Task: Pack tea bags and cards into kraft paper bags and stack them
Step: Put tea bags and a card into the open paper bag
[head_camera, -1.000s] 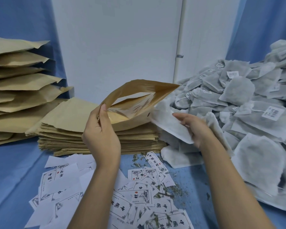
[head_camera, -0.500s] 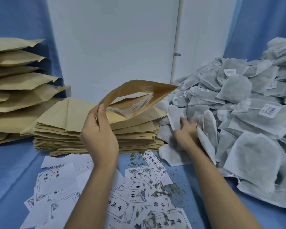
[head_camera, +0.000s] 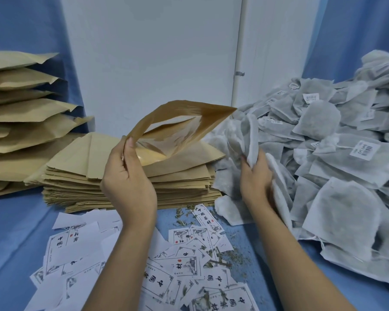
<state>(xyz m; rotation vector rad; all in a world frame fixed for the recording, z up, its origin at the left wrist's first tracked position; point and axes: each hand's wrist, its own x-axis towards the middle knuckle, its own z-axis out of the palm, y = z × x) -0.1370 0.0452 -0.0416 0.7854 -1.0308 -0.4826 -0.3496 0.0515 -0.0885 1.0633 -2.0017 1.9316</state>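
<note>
My left hand pinches the near edge of an open kraft paper bag, mouth gaping toward the right, above a flat pile of empty kraft bags. A card shows through the bag's clear window. My right hand grips white tea bags lifted just right of the bag's mouth, at the left edge of a big heap of tea bags. Printed cards lie scattered on the blue table in front of me.
A tall stack of filled kraft bags stands at the far left. Loose tea leaves litter the blue cloth among the cards. A white wall panel rises behind the piles.
My right hand dipped into the tea bag heap, closed on tea bags and lifted them toward the bag's mouth. The left hand kept holding the open bag in place.
</note>
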